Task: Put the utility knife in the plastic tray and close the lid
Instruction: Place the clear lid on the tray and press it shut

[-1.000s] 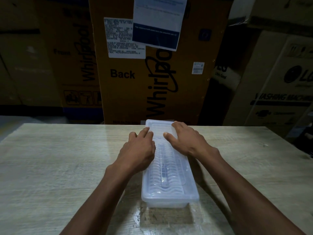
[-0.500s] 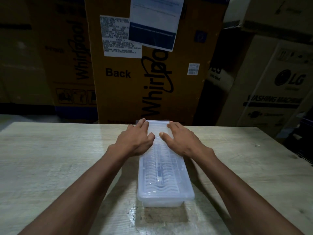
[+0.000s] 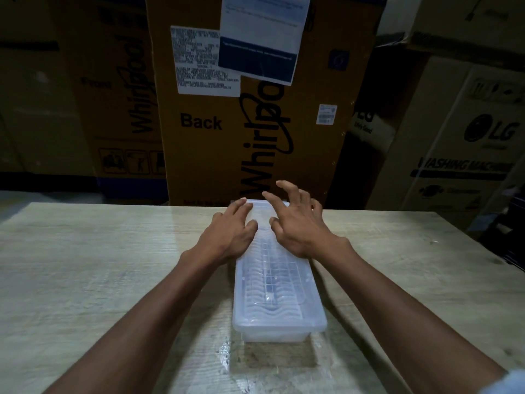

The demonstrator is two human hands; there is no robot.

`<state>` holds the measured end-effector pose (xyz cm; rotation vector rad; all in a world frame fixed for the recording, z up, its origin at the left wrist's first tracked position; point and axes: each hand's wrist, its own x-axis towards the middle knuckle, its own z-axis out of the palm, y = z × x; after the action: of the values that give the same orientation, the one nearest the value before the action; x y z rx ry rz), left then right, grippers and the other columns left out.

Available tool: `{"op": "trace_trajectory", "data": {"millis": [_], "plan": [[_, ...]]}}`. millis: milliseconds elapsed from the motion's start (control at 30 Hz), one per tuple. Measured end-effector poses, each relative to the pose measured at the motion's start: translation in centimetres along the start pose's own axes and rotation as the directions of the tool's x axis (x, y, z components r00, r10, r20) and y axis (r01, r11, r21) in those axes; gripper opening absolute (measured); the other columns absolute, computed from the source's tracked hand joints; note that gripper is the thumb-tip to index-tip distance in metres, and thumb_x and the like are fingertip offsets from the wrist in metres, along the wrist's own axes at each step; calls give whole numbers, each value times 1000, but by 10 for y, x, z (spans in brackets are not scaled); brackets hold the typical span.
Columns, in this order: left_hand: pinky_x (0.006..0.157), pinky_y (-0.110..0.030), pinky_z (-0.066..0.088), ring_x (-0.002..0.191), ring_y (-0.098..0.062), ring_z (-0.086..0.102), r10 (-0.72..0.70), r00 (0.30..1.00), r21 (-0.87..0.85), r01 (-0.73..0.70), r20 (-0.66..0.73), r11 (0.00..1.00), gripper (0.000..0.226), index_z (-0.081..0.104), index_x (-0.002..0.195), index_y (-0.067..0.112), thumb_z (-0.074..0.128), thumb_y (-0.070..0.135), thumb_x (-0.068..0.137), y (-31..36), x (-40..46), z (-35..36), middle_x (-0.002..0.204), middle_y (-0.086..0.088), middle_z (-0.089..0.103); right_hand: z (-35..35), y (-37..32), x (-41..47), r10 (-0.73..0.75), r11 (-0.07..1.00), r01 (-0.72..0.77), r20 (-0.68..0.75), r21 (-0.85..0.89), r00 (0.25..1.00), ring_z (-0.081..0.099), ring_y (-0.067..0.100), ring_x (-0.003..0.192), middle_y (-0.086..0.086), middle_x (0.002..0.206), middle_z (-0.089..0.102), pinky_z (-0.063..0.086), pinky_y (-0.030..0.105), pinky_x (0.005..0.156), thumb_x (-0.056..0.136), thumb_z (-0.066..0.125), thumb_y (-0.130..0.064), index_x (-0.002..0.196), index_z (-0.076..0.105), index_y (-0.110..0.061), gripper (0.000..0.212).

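A long translucent plastic tray (image 3: 279, 325) lies lengthwise on the wooden table, its ribbed lid (image 3: 272, 282) down on top. Through the lid a dim dark shape, the utility knife (image 3: 268, 288), shows faintly inside. My left hand (image 3: 231, 231) rests flat on the far left part of the lid, fingers stretched to its far edge. My right hand (image 3: 298, 223) hovers just above the far right part, fingers spread and curled, holding nothing.
The pale wooden table (image 3: 99, 265) runs wide to both sides of the tray. Behind its far edge stand tall cardboard appliance boxes (image 3: 250, 109), with more boxes at the right (image 3: 454, 155).
Both hands slid toward the far end of the lid. My right hand has now lifted off it with fingers spread, while the left stays pressed flat.
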<state>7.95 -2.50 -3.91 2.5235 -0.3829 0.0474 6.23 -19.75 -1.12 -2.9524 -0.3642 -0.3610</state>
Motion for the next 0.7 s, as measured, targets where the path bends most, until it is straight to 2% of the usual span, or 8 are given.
{"op": "trace_trajectory", "data": {"millis": [100, 233, 367, 467, 567, 633, 700], "plan": [[118, -54, 30, 149, -33, 27, -7, 1000, -18, 7, -22, 1000, 63, 26, 155, 25, 30, 49, 98, 0, -1, 0, 168, 3, 17, 2, 2, 0, 22, 999, -24, 52, 23, 998, 19, 25, 149, -1, 161, 28, 11, 59, 120, 101, 36, -39, 157, 11, -34, 61], [112, -51, 35, 144, -31, 30, -10, 997, -20, 9, -77, 1000, 57, 37, 149, 24, 34, 48, 98, 6, -10, 0, 163, 0, 28, 4, 0, -1, 56, 996, -57, 17, 67, 998, 28, 22, 145, -2, 152, 46, 14, 57, 118, 99, 38, -38, 152, 23, -31, 55], [95, -40, 47, 122, -24, 42, 108, 962, 184, -62, -253, 981, 34, 50, 130, 19, 45, 31, 99, 19, -26, 1, 139, -7, 45, 4, -3, -4, 90, 992, -89, -1, 92, 996, 34, 24, 140, -1, 146, 50, 21, 54, 114, 99, 41, -37, 137, 36, -34, 39], [85, -36, 46, 108, -22, 44, 185, 954, 291, -113, -235, 950, 25, 52, 120, 19, 42, 30, 101, 27, -36, -4, 123, -4, 52, 5, -3, -4, 110, 989, -110, 9, 94, 994, 31, 25, 141, -3, 150, 48, 21, 53, 113, 101, 39, -38, 133, 45, -32, 34], [91, -36, 47, 112, -20, 46, 187, 970, 382, -116, -154, 917, 35, 58, 121, 18, 36, 38, 102, 35, -54, -11, 123, -5, 58, 6, -3, -5, 107, 988, -107, 5, 109, 994, 31, 25, 142, -3, 151, 47, 22, 53, 113, 101, 39, -38, 133, 46, -32, 33], [100, -38, 44, 126, -22, 46, 133, 989, 398, -95, -69, 912, 52, 58, 130, 18, 28, 49, 101, 43, -70, -13, 137, -7, 58, 6, -2, -6, 104, 987, -105, 8, 121, 994, 31, 25, 141, -3, 151, 47, 23, 53, 112, 102, 39, -37, 133, 46, -31, 33], [117, -44, 34, 147, -27, 31, 49, 998, 309, -62, 48, 949, 74, 44, 146, 16, 16, 62, 96, 52, -87, -13, 160, -12, 37, 7, -2, -6, 104, 986, -104, 6, 129, 995, 31, 25, 140, -3, 151, 47, 24, 53, 110, 102, 39, -37, 132, 46, -31, 32]]}}
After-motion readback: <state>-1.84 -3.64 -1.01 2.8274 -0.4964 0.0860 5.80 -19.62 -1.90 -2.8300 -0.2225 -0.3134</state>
